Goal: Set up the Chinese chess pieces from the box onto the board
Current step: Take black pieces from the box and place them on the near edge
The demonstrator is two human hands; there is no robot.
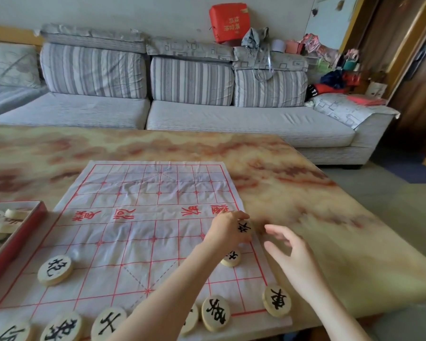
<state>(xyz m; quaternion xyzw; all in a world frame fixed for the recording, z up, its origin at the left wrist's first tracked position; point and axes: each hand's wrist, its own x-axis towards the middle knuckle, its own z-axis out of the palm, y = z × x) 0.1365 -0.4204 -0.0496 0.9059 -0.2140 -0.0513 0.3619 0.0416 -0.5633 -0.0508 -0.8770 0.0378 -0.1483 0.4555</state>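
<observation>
A red box [17, 232] at the left edge holds a heap of pale round pieces [6, 223] with black characters; beside it the paper board [133, 232], gridded in red with red characters across its middle band, lies on the marbled table [305, 193]; a lone piece [55, 269] sits on the near half's left side; a near row [108, 323] of discs ends in a corner piece [277, 301] marked 車; the left hand [228, 228] pinches a black-lettered piece [244, 228] at the board's right edge, above another disc [231, 259] partly hidden by the wrist; the right hand [293, 254] hovers just beside, fingers spread, holding nothing.
</observation>
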